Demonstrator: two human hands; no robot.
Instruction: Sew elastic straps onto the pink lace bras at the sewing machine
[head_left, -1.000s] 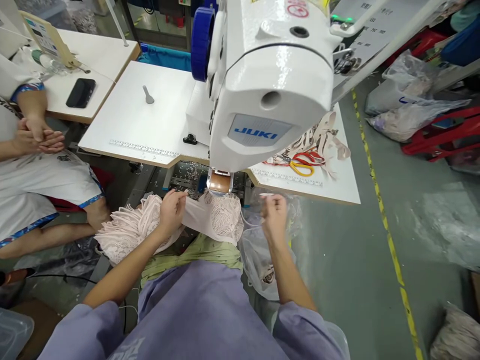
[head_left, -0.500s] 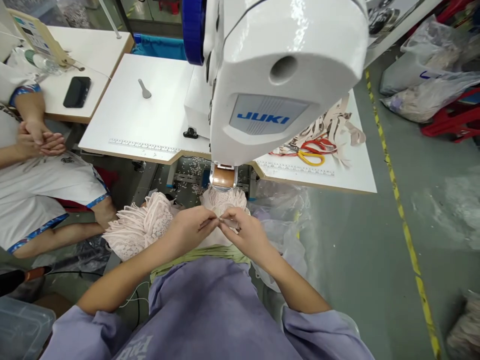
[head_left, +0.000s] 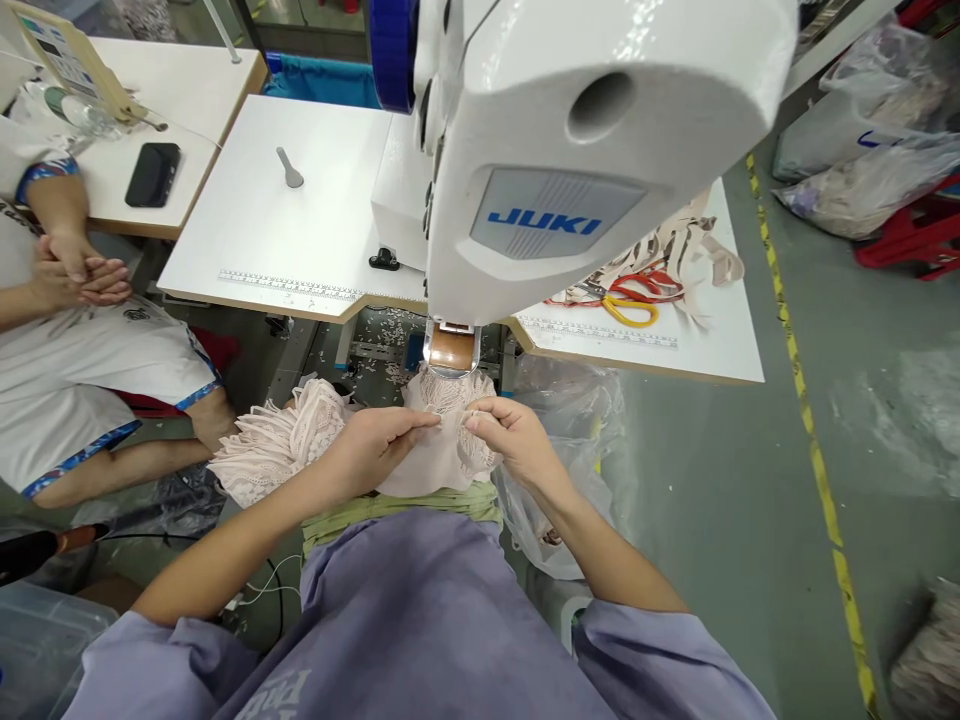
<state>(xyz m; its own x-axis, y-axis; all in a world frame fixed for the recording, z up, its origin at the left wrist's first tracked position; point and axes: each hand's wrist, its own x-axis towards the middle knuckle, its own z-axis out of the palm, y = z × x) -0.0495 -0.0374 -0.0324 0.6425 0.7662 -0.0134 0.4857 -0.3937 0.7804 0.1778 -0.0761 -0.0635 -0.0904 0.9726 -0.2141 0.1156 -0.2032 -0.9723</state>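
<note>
A pale pink lace garment (head_left: pixel 442 455) lies on my lap just under the head of a white JUKI sewing machine (head_left: pixel 570 150). My left hand (head_left: pixel 375 450) pinches the lace from the left, fingers closed on it. My right hand (head_left: pixel 510 445) pinches the same piece from the right, close to the left fingertips. The brown arm end of the machine (head_left: pixel 452 352) sits directly above the lace. A heap of more pink lace pieces (head_left: pixel 274 450) rests to the left of my left hand.
The white machine table (head_left: pixel 285 230) carries a grey lever (head_left: pixel 289 170), red and yellow scissors (head_left: pixel 630 300) and beige strips (head_left: pixel 675 250). A seated person with clasped hands (head_left: pixel 79 280) is at the left. A clear plastic bag (head_left: pixel 555 450) hangs at my right. A phone (head_left: pixel 152 173) lies on the far table.
My right hand came in from the right to meet the left hand at the lace. Both hands then moved up a little towards the machine arm, pinching the fabric.
</note>
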